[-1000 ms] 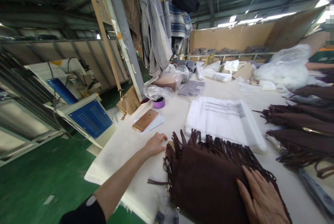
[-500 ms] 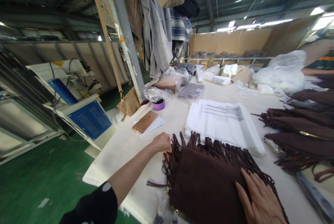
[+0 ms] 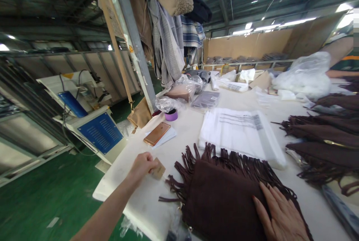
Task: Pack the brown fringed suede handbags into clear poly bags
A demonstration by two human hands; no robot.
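A dark brown fringed bag (image 3: 221, 196) lies flat on the white-covered table (image 3: 185, 128) in front of me, its fringe spread along the far and left edges. My right hand (image 3: 280, 211) rests on the bag's right side, fingers stretched out. Left of the fringe, my left hand (image 3: 144, 164) pinches a small tan hang tag (image 3: 158, 169) by its edge, just above the table. Whether a string ties the tag to the bag is too fine to make out.
Beyond the bag lies a stack of clear plastic bags (image 3: 238, 128). A phone (image 3: 157, 133) and a purple tape roll (image 3: 171, 115) sit to the left. More brown fringed bags (image 3: 331, 132) pile up at right. A metal post (image 3: 137, 46) rises at the table's left edge.
My left hand has moved left and slightly down, away from the fringe, and the tan tag now shows in its fingers. My right hand has stayed on the bag.
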